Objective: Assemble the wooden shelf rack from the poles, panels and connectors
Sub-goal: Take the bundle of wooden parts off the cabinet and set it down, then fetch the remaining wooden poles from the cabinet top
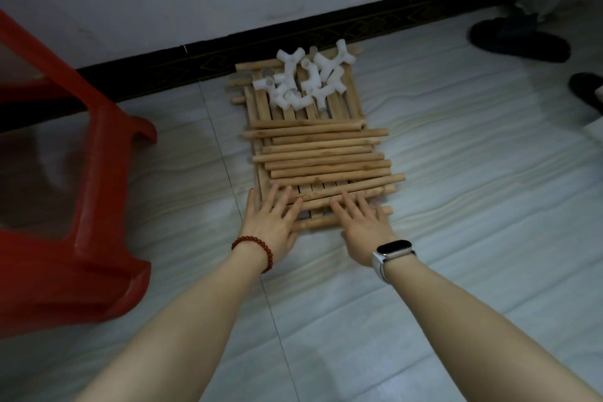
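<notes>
Wooden poles (321,153), loose, stacked on slatted panels (303,114); white connectors (303,81) beyond. Left hand (272,222), right hand (363,222): grip released, palms flat. Advice: clear poles first, one at a time.

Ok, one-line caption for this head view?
Both open hands, left and right, rest flat on round wooden poles stacked across slatted wooden panels, white plastic connectors piled behind.
</notes>
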